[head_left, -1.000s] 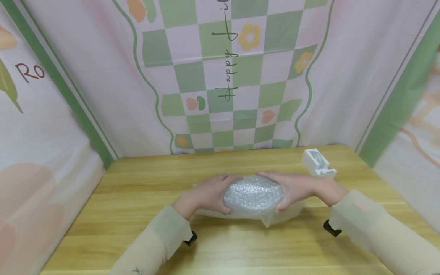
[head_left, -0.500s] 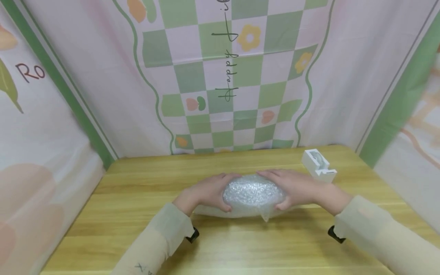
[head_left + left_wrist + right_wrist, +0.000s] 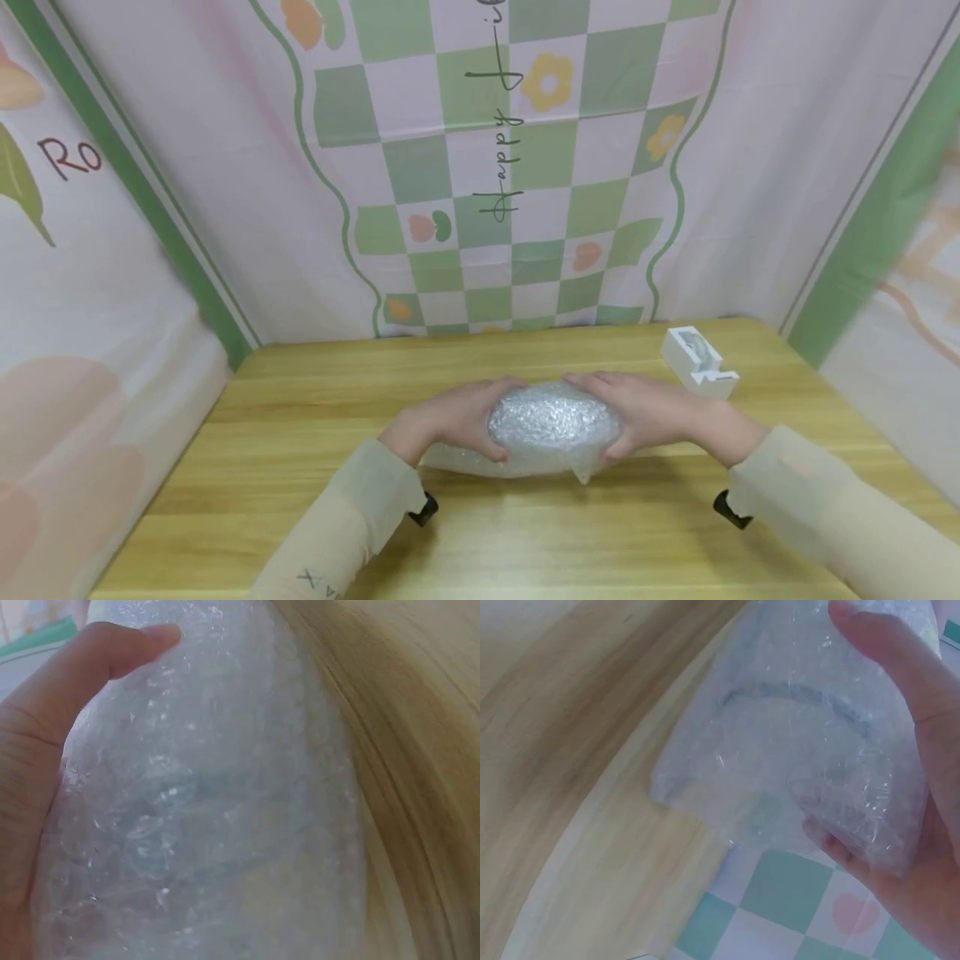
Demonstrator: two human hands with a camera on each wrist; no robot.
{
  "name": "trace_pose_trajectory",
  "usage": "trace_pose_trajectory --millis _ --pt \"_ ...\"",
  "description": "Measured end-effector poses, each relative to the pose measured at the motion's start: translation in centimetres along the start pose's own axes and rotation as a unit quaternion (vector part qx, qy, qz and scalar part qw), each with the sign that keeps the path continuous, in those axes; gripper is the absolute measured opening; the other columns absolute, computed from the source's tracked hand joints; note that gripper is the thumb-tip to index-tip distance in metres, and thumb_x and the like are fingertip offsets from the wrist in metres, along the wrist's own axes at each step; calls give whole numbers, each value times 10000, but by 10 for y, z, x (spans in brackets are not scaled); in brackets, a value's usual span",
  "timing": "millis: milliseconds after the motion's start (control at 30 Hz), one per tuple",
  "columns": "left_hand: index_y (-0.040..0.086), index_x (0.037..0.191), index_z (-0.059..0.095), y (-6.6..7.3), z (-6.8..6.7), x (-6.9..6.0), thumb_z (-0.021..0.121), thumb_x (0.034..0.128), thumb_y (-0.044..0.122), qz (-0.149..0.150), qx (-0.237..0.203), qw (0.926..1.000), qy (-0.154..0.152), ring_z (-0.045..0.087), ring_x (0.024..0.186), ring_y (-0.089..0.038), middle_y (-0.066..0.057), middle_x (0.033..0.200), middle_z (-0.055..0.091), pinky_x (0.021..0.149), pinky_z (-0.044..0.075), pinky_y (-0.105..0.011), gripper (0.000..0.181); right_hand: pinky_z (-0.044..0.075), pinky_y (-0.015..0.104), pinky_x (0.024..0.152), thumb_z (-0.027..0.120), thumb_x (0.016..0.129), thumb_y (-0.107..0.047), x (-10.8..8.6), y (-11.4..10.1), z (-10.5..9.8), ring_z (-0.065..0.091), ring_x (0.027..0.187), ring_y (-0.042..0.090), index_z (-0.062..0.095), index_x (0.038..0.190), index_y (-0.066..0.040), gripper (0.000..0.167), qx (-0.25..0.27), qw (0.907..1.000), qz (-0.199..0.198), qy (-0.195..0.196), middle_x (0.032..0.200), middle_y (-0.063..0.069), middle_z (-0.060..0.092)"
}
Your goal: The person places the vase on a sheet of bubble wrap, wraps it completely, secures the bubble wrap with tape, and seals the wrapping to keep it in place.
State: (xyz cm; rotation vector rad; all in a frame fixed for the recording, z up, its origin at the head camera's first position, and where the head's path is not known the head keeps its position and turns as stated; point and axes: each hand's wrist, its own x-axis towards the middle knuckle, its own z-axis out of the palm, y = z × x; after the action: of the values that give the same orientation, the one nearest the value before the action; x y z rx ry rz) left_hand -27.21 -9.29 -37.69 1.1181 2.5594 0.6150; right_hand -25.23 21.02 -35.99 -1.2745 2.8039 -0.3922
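One bundle (image 3: 555, 425) of bubble wrap sits crosswise between my two hands, over the middle of the table (image 3: 525, 542); I cannot tell whether its underside touches the wood. My left hand (image 3: 459, 421) grips its left part and my right hand (image 3: 656, 412) its right, fingers spread well around it, both thumbs on the near side. From the head I see a silvery sheen and one pointed corner (image 3: 583, 473) of film hanging down in front; the left wrist view shows single bubbles and faint bluish bands beneath them, the right wrist view one dark curve (image 3: 795, 691) through the film and my fingertips behind the end. Two sleeves (image 3: 825, 492) cover my arms, with one black piece (image 3: 732, 509) under each cuff. One tape dispenser (image 3: 699, 363) stands beyond my right wrist, near the far right corner. A strip of wood separates the bundle from the far edge, where one checked cloth (image 3: 480, 167) hangs; more room lies to the left and toward me.
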Motion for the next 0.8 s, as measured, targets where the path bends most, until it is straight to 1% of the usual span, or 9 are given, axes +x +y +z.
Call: trace_pose_trajectory --millis 133,267,367,633,800 --pt "136 1604 301 3 -2 -2 891 767 234 -53 -153 9998 -112 488 1351 -226 -75 1551 457 1125 414 -377 1029 519 610 969 917 669 -414 1 0 -3 595 1195 427 403 1503 57 1088 266 9995 -77 -155 1388 260 568" --pt "158 1607 295 4 -3 -4 881 770 249 -109 -329 9990 -288 495 1335 -224 -70 1556 445 1108 428 -384 1025 533 595 957 919 656 -400 2 1 -4 612 1179 410 428 1476 86 1073 389 9986 -249 -248 1378 236 587" --pt "171 1606 296 4 -3 -5 875 770 264 -110 -454 9982 -365 499 1323 -223 -68 1551 445 1096 437 -391 1022 538 593 949 920 648 -402 3 2 -6 616 1172 408 432 1474 87 1077 477 9979 -232 -379 1376 230 590" --pt "207 1608 297 -4 1 -5 889 766 259 -172 -886 9955 -304 491 1314 -200 -36 1557 429 1076 442 -383 1031 520 606 969 915 654 -395 7 3 -9 607 1180 413 431 1479 74 1066 737 9953 -104 -624 1383 223 585" --pt "224 1628 250 -6 3 -6 888 791 277 -243 -884 9954 -293 444 1379 -215 -32 1606 373 1131 396 -407 1053 521 589 974 908 664 -347 9 4 -10 607 1181 382 438 1481 54 1024 1017 9922 -106 -709 1378 186 593"
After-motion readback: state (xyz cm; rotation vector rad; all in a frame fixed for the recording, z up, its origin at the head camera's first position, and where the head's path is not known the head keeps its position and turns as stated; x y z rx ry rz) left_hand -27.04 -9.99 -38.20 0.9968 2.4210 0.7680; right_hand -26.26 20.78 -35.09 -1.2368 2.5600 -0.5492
